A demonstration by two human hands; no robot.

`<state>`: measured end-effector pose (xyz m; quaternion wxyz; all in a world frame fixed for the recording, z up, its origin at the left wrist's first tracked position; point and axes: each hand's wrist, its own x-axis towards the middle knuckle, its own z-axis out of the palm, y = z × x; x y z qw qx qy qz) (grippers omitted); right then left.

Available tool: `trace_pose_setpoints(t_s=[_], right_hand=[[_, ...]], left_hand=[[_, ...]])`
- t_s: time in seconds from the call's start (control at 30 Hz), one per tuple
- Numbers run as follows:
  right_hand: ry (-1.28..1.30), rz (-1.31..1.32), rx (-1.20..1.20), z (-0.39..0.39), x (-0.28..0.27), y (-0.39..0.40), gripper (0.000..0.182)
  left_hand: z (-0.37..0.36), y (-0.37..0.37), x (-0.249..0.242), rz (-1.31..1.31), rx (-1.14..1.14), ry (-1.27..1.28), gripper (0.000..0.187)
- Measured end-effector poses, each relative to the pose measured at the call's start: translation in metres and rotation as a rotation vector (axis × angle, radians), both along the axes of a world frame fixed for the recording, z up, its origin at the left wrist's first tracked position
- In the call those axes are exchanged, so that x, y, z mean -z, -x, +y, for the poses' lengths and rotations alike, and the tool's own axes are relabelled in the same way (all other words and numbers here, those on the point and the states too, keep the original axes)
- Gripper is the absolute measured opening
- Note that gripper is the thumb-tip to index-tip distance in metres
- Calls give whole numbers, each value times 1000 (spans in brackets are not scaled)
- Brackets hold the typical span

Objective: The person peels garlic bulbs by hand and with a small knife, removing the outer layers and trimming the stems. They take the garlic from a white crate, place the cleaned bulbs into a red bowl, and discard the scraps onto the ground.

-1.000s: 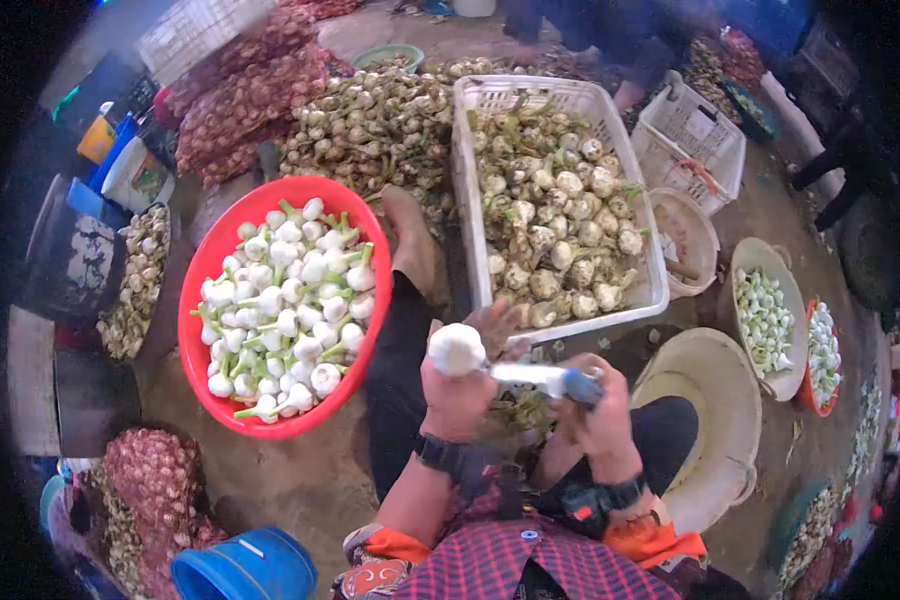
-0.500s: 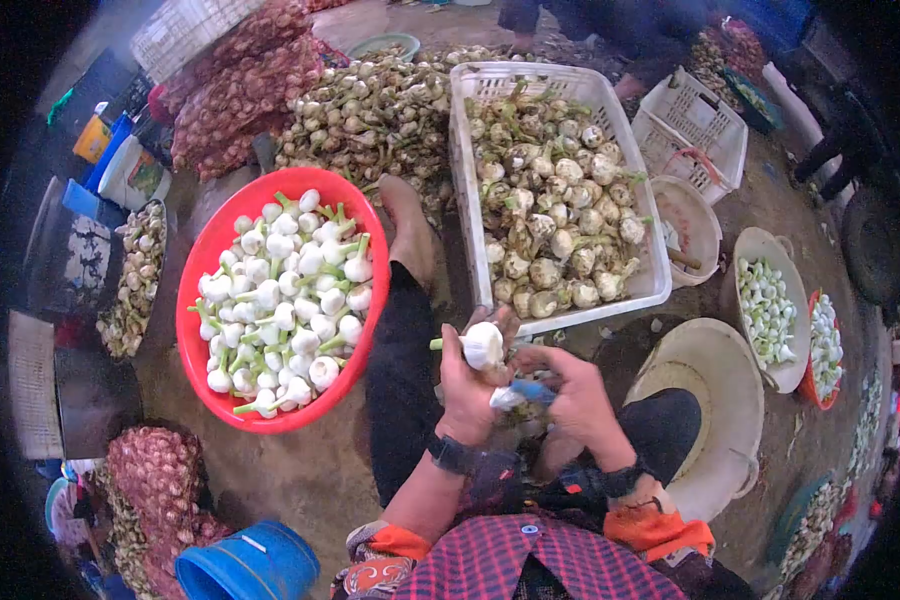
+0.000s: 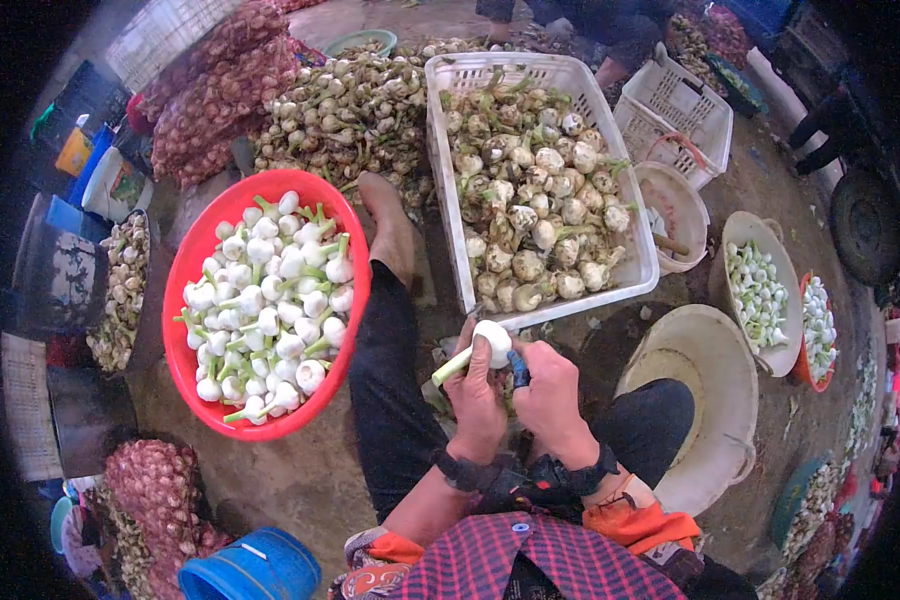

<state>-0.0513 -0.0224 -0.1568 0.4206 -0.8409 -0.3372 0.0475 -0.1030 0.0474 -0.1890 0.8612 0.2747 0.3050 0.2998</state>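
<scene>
A white garlic bulb [image 3: 492,342] with a short green stem pointing down to the left is held by my left hand [image 3: 476,398], its thumb across the bulb. My right hand [image 3: 552,398] is closed at the bulb's right side, with something blue at its fingers; what it grips is hidden. Left of my leg is a red basin [image 3: 178,345] of clean white bulbs with green stems. Beyond my hands, a white crate [image 3: 650,272] holds brownish, unpeeled bulbs.
An empty cream tub [image 3: 728,400] stands by my right knee. A blue bucket [image 3: 270,570] sits at the lower left. Net sacks [image 3: 210,120] and a heap of garlic [image 3: 355,120] lie beyond. Other people are partly visible at the top and right.
The bulb has turned so that its stem points down-left, and my right hand has moved up against it. The white scrap below the bulb no longer shows. The view has shifted slightly.
</scene>
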Motion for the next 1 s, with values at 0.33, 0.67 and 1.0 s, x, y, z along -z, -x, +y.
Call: trace_pose_setpoints(t_s=[0.33, 0.67, 1.0], right_hand=[[630, -247, -157, -51, 43, -27, 34], [60, 239, -181, -77, 2, -48, 53], [667, -47, 186, -109, -63, -150, 16]], left_hand=[[58, 21, 12, -15, 157, 262, 43], [-26, -2, -7, 54, 690, 64, 43], [7, -8, 26, 220, 612, 80, 24]])
